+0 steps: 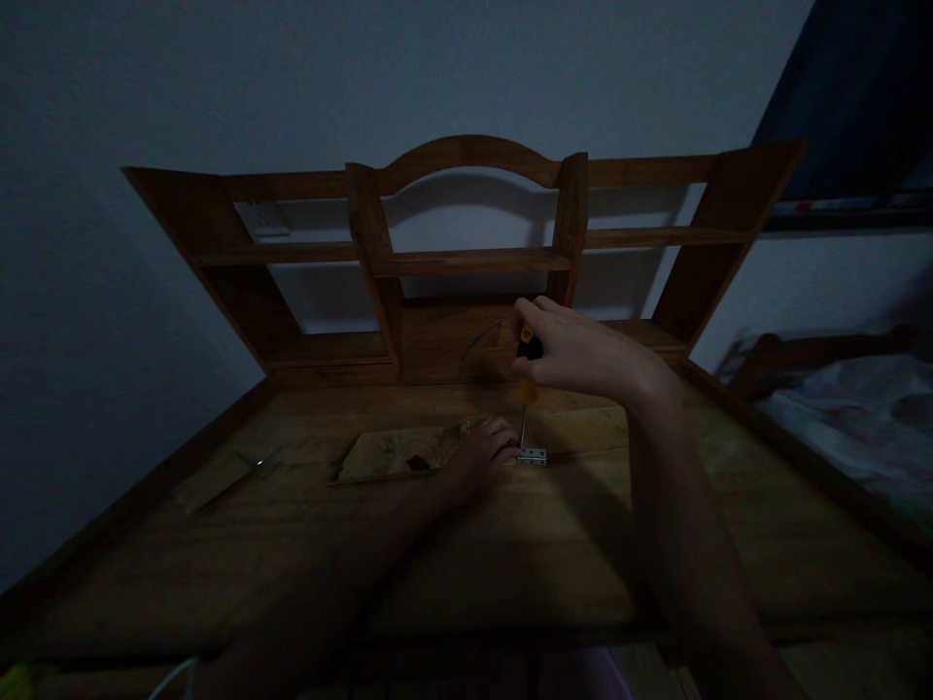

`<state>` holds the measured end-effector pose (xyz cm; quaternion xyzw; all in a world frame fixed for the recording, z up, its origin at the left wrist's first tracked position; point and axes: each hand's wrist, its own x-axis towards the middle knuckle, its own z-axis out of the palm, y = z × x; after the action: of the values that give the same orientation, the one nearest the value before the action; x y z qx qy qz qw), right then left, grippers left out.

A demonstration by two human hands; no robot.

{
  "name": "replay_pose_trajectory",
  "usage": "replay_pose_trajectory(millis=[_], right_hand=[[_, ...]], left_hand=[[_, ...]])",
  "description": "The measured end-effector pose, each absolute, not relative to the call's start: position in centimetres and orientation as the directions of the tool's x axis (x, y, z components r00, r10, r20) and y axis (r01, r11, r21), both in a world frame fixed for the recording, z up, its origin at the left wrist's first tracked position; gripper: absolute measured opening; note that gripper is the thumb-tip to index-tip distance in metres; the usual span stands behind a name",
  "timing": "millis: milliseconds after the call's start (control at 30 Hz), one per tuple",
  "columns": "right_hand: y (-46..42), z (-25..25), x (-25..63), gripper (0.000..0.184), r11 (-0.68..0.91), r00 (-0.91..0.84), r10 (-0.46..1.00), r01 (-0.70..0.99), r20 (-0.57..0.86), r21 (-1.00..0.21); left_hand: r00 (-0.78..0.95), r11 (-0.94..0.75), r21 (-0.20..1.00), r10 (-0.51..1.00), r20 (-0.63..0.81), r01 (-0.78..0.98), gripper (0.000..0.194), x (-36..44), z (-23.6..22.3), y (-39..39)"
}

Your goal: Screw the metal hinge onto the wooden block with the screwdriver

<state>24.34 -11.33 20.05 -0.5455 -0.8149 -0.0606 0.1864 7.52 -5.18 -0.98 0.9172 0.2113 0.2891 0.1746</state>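
Gripping: right hand's fingers (526,342) closed round the screwdriver (528,390), tip at the hinge (532,455)
Steadying: left hand's fingers (501,437) against the hinge's left end, frame centre

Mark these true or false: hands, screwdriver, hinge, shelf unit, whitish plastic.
1. The right hand grips the screwdriver. True.
2. The screwdriver lies flat. False: it stands nearly upright, tip down at the hinge.
3. The left hand is down low, close beside the hinge. True.
4. The shelf unit has a straight top rail all along. False: its middle section arches.
5. The whitish plastic lies beyond the right side of the desktop. True.
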Motion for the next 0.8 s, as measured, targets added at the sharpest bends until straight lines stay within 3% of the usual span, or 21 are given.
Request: replay_pose_trajectory(millis=[167,467,633,800], right_hand=[[-11.20,20.11,24.30,0.020,0.396,-0.329,0.884,0.904,0.332,-0.161],[-11.21,20.13,24.38,0.021,0.416,-0.347,0.875,0.895,0.338,-0.159],[-11.23,20.30,24.41,0.011,0.428,-0.367,0.866,0.895,0.339,-0.125],[-11.44,20.30,24.12,0.023,0.397,-0.344,0.879,0.912,0.330,-0.108]], left_hand=[[0.740,-0.845,0.446,0.497,0.452,0.295,0.016,7.59,-0.95,-5.25],[0.732,-0.839,0.447,0.511,0.450,0.311,0.017,7.53,-1.02,-5.34],[0.738,-0.838,0.449,0.510,0.443,0.310,0.015,7.54,-0.80,-5.40],[0.748,-0.845,0.440,0.497,0.439,0.303,0.014,7.51,-0.54,-5.48]])
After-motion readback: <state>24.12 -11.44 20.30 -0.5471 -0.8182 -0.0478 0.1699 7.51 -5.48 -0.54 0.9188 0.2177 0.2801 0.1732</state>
